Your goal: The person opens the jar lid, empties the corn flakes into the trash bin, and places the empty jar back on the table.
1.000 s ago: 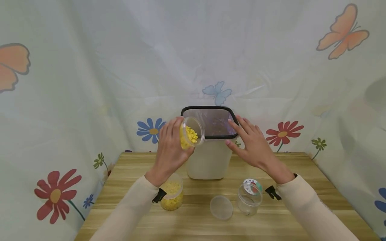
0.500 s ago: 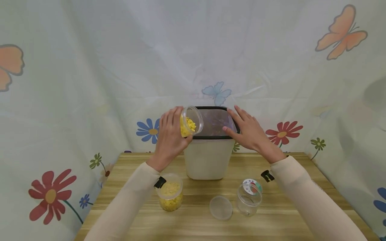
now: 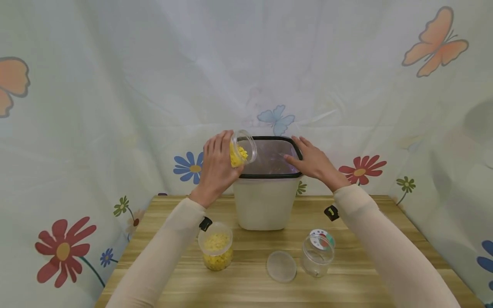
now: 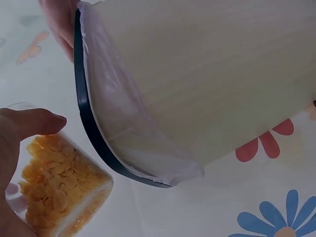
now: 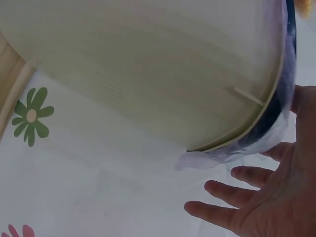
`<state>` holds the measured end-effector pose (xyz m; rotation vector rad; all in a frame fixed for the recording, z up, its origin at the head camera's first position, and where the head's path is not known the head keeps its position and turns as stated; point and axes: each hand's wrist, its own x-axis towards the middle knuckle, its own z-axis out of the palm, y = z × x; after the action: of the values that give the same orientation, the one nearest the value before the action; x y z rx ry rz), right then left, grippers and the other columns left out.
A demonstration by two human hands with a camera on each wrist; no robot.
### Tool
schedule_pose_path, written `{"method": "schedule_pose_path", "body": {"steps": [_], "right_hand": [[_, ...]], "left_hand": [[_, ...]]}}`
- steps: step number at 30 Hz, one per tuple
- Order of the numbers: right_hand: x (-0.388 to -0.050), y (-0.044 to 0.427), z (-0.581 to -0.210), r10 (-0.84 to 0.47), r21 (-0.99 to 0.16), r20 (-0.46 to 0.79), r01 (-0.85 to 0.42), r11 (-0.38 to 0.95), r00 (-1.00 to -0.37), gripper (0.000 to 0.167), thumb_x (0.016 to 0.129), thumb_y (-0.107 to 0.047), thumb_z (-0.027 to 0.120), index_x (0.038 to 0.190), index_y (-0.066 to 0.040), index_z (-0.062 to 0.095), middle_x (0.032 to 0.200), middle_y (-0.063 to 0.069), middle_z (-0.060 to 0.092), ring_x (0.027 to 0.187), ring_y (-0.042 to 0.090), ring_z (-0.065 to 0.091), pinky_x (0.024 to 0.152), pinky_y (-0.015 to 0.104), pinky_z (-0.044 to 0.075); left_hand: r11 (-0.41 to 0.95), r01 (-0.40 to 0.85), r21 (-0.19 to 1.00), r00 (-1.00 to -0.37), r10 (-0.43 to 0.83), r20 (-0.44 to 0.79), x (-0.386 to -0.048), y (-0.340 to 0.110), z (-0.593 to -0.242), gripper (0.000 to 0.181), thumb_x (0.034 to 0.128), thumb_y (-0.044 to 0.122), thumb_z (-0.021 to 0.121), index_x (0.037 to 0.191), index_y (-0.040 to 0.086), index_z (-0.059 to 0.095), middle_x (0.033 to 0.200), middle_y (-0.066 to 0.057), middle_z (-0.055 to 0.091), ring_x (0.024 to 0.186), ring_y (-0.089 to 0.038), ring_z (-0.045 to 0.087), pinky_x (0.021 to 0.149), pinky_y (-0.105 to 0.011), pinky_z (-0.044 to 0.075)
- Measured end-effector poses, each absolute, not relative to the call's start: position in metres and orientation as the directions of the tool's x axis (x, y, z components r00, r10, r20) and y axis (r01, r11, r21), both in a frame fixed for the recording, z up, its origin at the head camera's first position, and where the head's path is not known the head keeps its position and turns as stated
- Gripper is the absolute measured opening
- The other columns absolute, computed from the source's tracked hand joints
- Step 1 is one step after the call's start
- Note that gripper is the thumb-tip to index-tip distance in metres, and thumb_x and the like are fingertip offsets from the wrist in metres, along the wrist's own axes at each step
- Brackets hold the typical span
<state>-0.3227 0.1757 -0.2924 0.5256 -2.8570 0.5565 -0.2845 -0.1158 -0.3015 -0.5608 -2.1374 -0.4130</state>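
Observation:
My left hand (image 3: 217, 167) grips a clear plastic jar (image 3: 252, 147) of yellow flakes. The jar lies tilted, its mouth pointing right, at the left rim of a white trash bin (image 3: 265, 203). In the left wrist view the flakes (image 4: 59, 177) sit inside the jar, by the thumb. A black ring (image 3: 269, 176) holds a thin translucent bag (image 4: 118, 113) around the bin's top. At the right rim is my right hand (image 3: 313, 160), fingers spread and fairly straight; in the right wrist view (image 5: 276, 192) they extend beside the rim. Whether they touch it is unclear.
On the wooden table (image 3: 185, 286), a second jar (image 3: 217, 252) with yellow flakes stands at front left. A flat translucent lid (image 3: 281, 266) lies front centre. Right of it stands a clear jar (image 3: 318, 259), with a printed round label (image 3: 322, 239) behind. Patterned fabric (image 3: 192, 85) surrounds the table.
My left hand has carried the tilted jar upward in view, to the bin's upper left rim. My right hand has also risen, staying at the right rim.

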Motion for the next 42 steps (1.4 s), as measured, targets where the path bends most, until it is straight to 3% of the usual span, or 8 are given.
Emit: {"method": "schedule_pose_path", "body": {"steps": [8, 16, 20, 23, 29, 42], "right_hand": [[-0.335, 0.178, -0.293, -0.246, -0.381, 0.205, -0.309, 0.872, -0.947, 0.074, 0.100, -0.037, 0.049, 0.157, -0.003, 0.017, 0.158, 0.028, 0.026, 0.143, 0.047, 0.028, 0.114, 0.064, 0.026], [-0.335, 0.178, -0.297, -0.124, -0.447, 0.139, -0.174, 0.878, -0.983, 0.065, 0.099, -0.028, 0.043, 0.156, -0.004, 0.022, 0.153, 0.029, 0.034, 0.136, 0.050, 0.038, 0.110, 0.062, 0.035], [-0.336, 0.175, -0.298, -0.105, -0.445, 0.170, -0.172, 0.879, -0.980, 0.060, 0.097, -0.020, 0.040, 0.153, -0.002, 0.028, 0.142, 0.029, 0.048, 0.099, 0.040, 0.057, 0.090, 0.052, 0.045], [-0.337, 0.171, -0.299, -0.096, -0.447, 0.177, -0.167, 0.879, -0.980, 0.059, 0.095, -0.015, 0.039, 0.151, 0.000, 0.032, 0.132, 0.029, 0.056, 0.072, 0.029, 0.049, 0.075, 0.044, 0.045], [-0.340, 0.164, -0.302, -0.054, -0.470, 0.182, -0.135, 0.872, -0.982, 0.060, 0.090, -0.011, 0.039, 0.150, -0.001, 0.036, 0.137, 0.029, 0.053, 0.068, 0.027, 0.047, 0.064, 0.037, 0.042], [-0.342, 0.158, -0.303, -0.006, -0.501, 0.202, -0.108, 0.858, -0.979, 0.063, 0.086, -0.009, 0.042, 0.149, -0.003, 0.040, 0.141, 0.026, 0.052, 0.073, 0.030, 0.048, 0.069, 0.039, 0.043]], "left_hand": [[0.843, 0.531, 0.088, -0.531, 0.250, 0.810, -0.290, -0.114, -0.300, 0.094, 0.0718, 0.029, 0.084, 0.146, 0.003, 0.032, 0.141, -0.017, 0.046, 0.127, -0.035, 0.044, 0.113, -0.049, 0.032], [0.847, 0.526, 0.074, -0.541, 0.266, 0.798, -0.293, -0.112, -0.295, 0.092, 0.0741, 0.029, 0.082, 0.147, 0.002, 0.031, 0.143, -0.018, 0.045, 0.128, -0.035, 0.043, 0.113, -0.048, 0.032], [0.848, 0.525, 0.074, -0.547, 0.269, 0.793, -0.297, -0.113, -0.291, 0.093, 0.0741, 0.030, 0.082, 0.147, 0.003, 0.031, 0.143, -0.017, 0.044, 0.128, -0.035, 0.043, 0.114, -0.048, 0.031], [0.847, 0.524, 0.086, -0.557, 0.264, 0.787, -0.300, -0.114, -0.290, 0.093, 0.0737, 0.029, 0.082, 0.147, 0.003, 0.031, 0.143, -0.017, 0.044, 0.129, -0.035, 0.042, 0.114, -0.048, 0.031], [0.851, 0.520, 0.070, -0.566, 0.282, 0.774, -0.306, -0.116, -0.290, 0.093, 0.0729, 0.030, 0.083, 0.146, 0.003, 0.032, 0.143, -0.017, 0.045, 0.131, -0.034, 0.042, 0.114, -0.048, 0.030], [0.873, 0.486, -0.040, -0.573, 0.353, 0.740, -0.319, -0.115, -0.281, 0.091, 0.0761, 0.032, 0.082, 0.147, 0.004, 0.032, 0.144, -0.016, 0.044, 0.133, -0.033, 0.040, 0.114, -0.048, 0.030]]}}
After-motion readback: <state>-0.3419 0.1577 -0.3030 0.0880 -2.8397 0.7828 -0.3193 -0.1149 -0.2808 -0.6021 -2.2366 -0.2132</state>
